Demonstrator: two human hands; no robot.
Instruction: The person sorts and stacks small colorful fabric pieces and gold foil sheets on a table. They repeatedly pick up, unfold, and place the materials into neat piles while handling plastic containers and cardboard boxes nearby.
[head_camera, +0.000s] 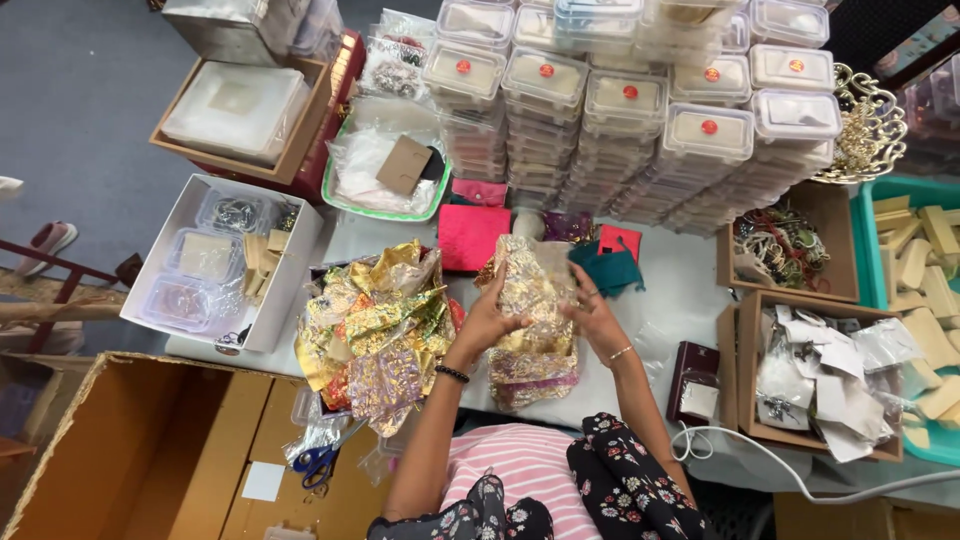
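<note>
My left hand (489, 322) and my right hand (592, 313) both grip a shiny gold-and-silver foil pouch (532, 290), held up over the white table (690, 290) in front of me. More foil pouches (535, 372) lie stacked under my hands. To the left sits a loose heap of crumpled gold, pink and purple foil pouches (375, 325). A black band is on my left wrist and a thin bracelet on my right.
Stacks of clear lidded plastic boxes (620, 110) fill the back. Pink pouches (470, 235) and a teal cloth (608, 268) lie behind my hands. A white box (222, 262) stands left, cardboard trays (810, 375) right, an open carton (150, 450) and blue scissors (318, 462) below left.
</note>
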